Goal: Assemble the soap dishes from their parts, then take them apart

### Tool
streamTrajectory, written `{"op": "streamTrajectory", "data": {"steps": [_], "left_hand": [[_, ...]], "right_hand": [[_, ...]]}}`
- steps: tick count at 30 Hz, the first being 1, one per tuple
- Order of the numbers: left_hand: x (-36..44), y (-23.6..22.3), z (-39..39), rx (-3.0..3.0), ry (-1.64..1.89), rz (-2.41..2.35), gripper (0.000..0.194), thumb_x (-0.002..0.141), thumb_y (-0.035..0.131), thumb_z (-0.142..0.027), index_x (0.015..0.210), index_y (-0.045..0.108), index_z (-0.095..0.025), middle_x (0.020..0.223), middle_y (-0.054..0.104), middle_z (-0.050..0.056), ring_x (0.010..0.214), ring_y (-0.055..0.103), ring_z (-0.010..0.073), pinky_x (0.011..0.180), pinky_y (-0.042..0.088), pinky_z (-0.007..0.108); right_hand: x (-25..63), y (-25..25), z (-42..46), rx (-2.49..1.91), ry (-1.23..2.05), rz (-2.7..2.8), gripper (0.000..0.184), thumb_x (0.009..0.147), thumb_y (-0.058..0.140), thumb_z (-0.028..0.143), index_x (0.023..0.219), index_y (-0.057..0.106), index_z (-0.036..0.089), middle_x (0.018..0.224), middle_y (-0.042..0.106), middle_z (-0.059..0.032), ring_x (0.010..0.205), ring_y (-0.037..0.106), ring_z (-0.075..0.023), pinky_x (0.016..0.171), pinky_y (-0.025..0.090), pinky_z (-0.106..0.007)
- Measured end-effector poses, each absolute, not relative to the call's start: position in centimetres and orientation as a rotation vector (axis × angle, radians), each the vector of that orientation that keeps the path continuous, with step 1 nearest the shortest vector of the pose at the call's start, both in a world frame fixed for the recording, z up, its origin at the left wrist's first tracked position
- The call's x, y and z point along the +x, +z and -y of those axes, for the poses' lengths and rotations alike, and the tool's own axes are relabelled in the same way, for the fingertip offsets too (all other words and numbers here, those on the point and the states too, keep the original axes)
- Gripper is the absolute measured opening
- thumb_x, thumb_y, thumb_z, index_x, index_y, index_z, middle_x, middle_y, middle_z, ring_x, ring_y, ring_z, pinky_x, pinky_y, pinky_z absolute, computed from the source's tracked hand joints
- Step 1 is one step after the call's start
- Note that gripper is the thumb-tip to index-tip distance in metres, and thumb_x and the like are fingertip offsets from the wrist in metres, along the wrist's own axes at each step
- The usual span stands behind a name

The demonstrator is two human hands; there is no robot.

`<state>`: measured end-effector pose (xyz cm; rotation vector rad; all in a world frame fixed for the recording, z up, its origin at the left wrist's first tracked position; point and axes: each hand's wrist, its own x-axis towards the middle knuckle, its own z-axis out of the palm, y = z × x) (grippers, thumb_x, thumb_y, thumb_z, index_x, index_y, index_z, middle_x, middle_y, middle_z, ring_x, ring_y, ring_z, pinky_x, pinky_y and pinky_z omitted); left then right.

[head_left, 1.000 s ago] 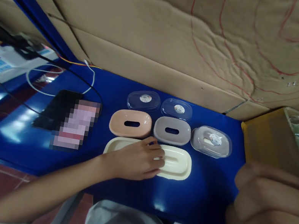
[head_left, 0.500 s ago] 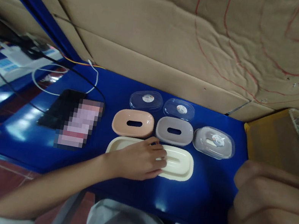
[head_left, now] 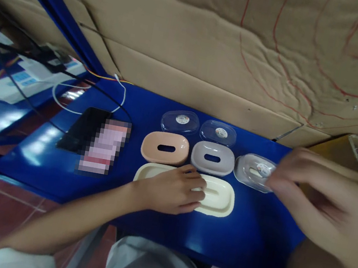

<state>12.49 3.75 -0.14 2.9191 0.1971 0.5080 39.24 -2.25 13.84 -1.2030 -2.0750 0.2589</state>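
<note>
My left hand (head_left: 176,189) rests on the cream trays or lids, its fingers loosely bent and apart, holding nothing up. Part of the cream piece (head_left: 219,196) shows to the right of it. My right hand (head_left: 320,196) is blurred, with its fingertips over the right end of a clear-lidded grey soap dish (head_left: 245,171); whether it grips the lid cannot be made out. Behind my left hand sit a peach soap dish (head_left: 150,147) and a grey soap dish (head_left: 198,156), each with a slot. Two clear lids, the left one (head_left: 170,123) and the right one (head_left: 209,132), lie behind them.
A dark phone-like slab (head_left: 79,130) lies at the left, partly under a pixelated patch. Cables and a white power strip (head_left: 10,86) are beyond it. A cardboard box (head_left: 336,148) with plastic-wrapped pieces stands at the right. A cardboard wall (head_left: 179,51) backs the blue table (head_left: 155,227).
My right hand has risen from the right side and reached over the end of the lidded grey dish. My left hand stays on the cream piece. The view has shifted slightly.
</note>
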Motion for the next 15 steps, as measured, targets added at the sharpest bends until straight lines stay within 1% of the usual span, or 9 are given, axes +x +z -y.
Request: {"op": "streamTrajectory", "data": {"steps": [1, 2, 4, 5, 6, 7, 9, 12, 15], "left_hand": [[12.5, 0.0, -3.8, 2.923, 0.531, -0.204, 0.012, 0.105, 0.065, -0.027, 0.097, 0.070, -0.019, 0.110, 0.074, 0.005, 0.098, 0.067, 0.0215, 0.098, 0.046, 0.040], [12.5, 0.1, -3.8, 2.927, 0.551, -0.209, 0.012, 0.105, 0.065, -0.027, 0.097, 0.070, -0.019, 0.110, 0.073, 0.005, 0.097, 0.066, 0.0218, 0.098, 0.046, 0.040], [12.4, 0.2, -3.8, 2.937, 0.573, -0.219, 0.012, 0.105, 0.064, -0.026, 0.097, 0.071, -0.019, 0.108, 0.073, 0.004, 0.096, 0.066, 0.0221, 0.098, 0.046, 0.040], [12.4, 0.3, -3.8, 2.946, 0.573, -0.224, 0.013, 0.105, 0.064, -0.026, 0.097, 0.071, -0.019, 0.108, 0.073, 0.004, 0.096, 0.066, 0.0221, 0.098, 0.046, 0.040], [12.4, 0.3, -3.8, 2.956, 0.572, -0.228, 0.013, 0.105, 0.064, -0.026, 0.097, 0.071, -0.019, 0.108, 0.073, 0.005, 0.096, 0.066, 0.0221, 0.098, 0.046, 0.040], [12.4, 0.3, -3.9, 2.967, 0.570, -0.233, 0.013, 0.105, 0.064, -0.026, 0.097, 0.071, -0.019, 0.108, 0.073, 0.005, 0.096, 0.066, 0.0220, 0.098, 0.046, 0.041], [12.4, 0.3, -3.9, 2.981, 0.572, -0.239, 0.014, 0.106, 0.064, -0.027, 0.098, 0.072, -0.019, 0.109, 0.073, 0.005, 0.097, 0.066, 0.0221, 0.099, 0.047, 0.041], [12.3, 0.3, -3.9, 2.986, 0.583, -0.237, 0.015, 0.106, 0.064, -0.028, 0.100, 0.073, -0.019, 0.111, 0.073, 0.006, 0.098, 0.066, 0.0223, 0.099, 0.048, 0.041], [12.3, 0.4, -3.9, 2.991, 0.586, -0.234, 0.015, 0.107, 0.063, -0.029, 0.100, 0.073, -0.019, 0.111, 0.074, 0.006, 0.099, 0.067, 0.0227, 0.099, 0.049, 0.041]], "right_hand": [[40.2, 12.2, 1.3, -1.266, 0.174, 2.122, 0.020, 0.104, 0.068, 0.035, 0.085, 0.069, 0.027, 0.078, 0.069, 0.0002, 0.070, 0.066, -0.0179, 0.068, 0.049, -0.034], [41.4, 10.4, 0.6, -1.368, 0.108, 2.146, 0.018, 0.104, 0.066, 0.038, 0.091, 0.070, 0.028, 0.085, 0.073, -0.0021, 0.079, 0.070, -0.0222, 0.077, 0.053, -0.039], [44.0, 6.5, -0.2, -1.611, 0.104, 2.174, 0.024, 0.105, 0.061, 0.049, 0.113, 0.072, 0.029, 0.117, 0.077, -0.0096, 0.112, 0.072, -0.0342, 0.100, 0.053, -0.053], [45.3, 4.8, -0.2, -1.703, 0.148, 2.166, 0.037, 0.103, 0.061, 0.055, 0.128, 0.069, 0.030, 0.139, 0.071, -0.0137, 0.129, 0.067, -0.0393, 0.109, 0.049, -0.059], [46.4, 3.4, -0.1, -1.769, 0.195, 2.150, 0.050, 0.102, 0.061, 0.060, 0.141, 0.063, 0.030, 0.153, 0.062, -0.0163, 0.141, 0.060, -0.0425, 0.114, 0.045, -0.064], [47.4, 2.5, 0.2, -1.813, 0.254, 2.149, 0.058, 0.101, 0.060, 0.063, 0.150, 0.057, 0.031, 0.161, 0.056, -0.0167, 0.149, 0.052, -0.0433, 0.119, 0.040, -0.067], [48.5, 1.8, 1.0, -1.839, 0.329, 2.170, 0.069, 0.099, 0.060, 0.066, 0.159, 0.047, 0.034, 0.169, 0.048, -0.0147, 0.157, 0.044, -0.0419, 0.125, 0.034, -0.067], [48.9, 2.5, 1.9, -1.870, 0.382, 2.183, 0.077, 0.095, 0.065, 0.069, 0.162, 0.041, 0.041, 0.174, 0.043, -0.0096, 0.161, 0.037, -0.0404, 0.129, 0.030, -0.066], [49.1, 2.9, 2.6, -1.948, 0.516, 2.205, 0.092, 0.086, 0.075, 0.071, 0.166, 0.036, 0.044, 0.177, 0.036, -0.0070, 0.164, 0.031, -0.0421, 0.130, 0.028, -0.069]]}}
